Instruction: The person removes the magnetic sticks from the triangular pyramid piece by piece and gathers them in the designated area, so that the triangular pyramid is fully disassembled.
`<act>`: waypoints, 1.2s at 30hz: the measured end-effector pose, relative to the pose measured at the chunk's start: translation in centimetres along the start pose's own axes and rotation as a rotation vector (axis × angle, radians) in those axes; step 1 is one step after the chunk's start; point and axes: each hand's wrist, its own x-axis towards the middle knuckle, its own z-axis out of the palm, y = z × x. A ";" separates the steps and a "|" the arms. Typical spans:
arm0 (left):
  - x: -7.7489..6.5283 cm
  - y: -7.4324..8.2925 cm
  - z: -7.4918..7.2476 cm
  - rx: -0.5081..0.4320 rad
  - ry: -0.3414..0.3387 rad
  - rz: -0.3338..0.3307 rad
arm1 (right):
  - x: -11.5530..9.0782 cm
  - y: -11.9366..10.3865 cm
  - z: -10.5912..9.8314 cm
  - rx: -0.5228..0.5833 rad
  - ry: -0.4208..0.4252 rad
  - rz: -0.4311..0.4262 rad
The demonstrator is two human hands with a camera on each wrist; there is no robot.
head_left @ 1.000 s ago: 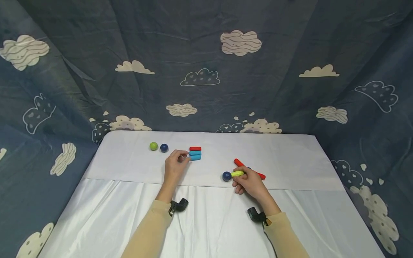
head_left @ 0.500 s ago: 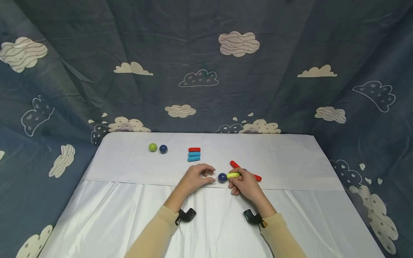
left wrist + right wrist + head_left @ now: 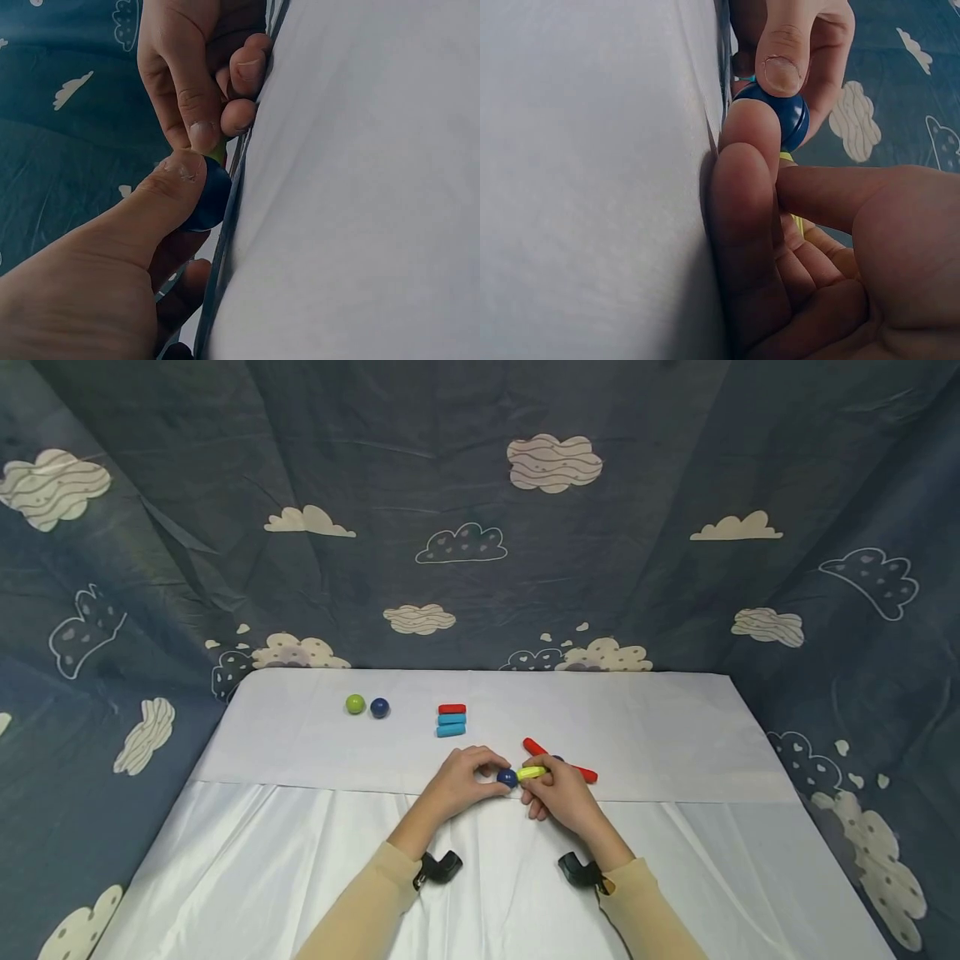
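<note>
My left hand (image 3: 467,783) pinches a dark blue ball (image 3: 507,777) between thumb and fingers; the left wrist view shows the thumb lying on the ball (image 3: 213,196). The ball sits at the left end of a yellow-green stick (image 3: 531,772). My right hand (image 3: 564,800) grips that stick, and its fingers hide much of it in the right wrist view. Just behind the right hand, a red stick (image 3: 535,747) and another red stick (image 3: 587,775) lie in a slanted line, with a second blue ball (image 3: 557,758) partly visible between them.
A short red stick (image 3: 452,709) and two light blue sticks (image 3: 452,725) lie stacked in a row behind the left hand. Farther left are a green ball (image 3: 356,703) and a blue ball (image 3: 379,708). A patterned dark curtain (image 3: 630,577) borders the white table (image 3: 660,718).
My left hand has come from the light blue sticks rightward to the blue ball and now pinches it. The right hand, the yellow-green stick and the red sticks have shifted slightly left.
</note>
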 end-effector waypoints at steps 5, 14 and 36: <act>-0.2 0.2 -0.1 -0.051 0.007 -0.030 | 0.0 0.0 -0.1 0.001 -0.004 -0.002; -0.7 0.6 0.3 -0.268 -0.006 -0.072 | 0.1 0.1 0.0 0.000 -0.003 -0.002; -1.0 -1.7 -5.1 -0.334 0.387 -0.205 | 0.0 -0.2 -0.1 0.035 0.012 0.015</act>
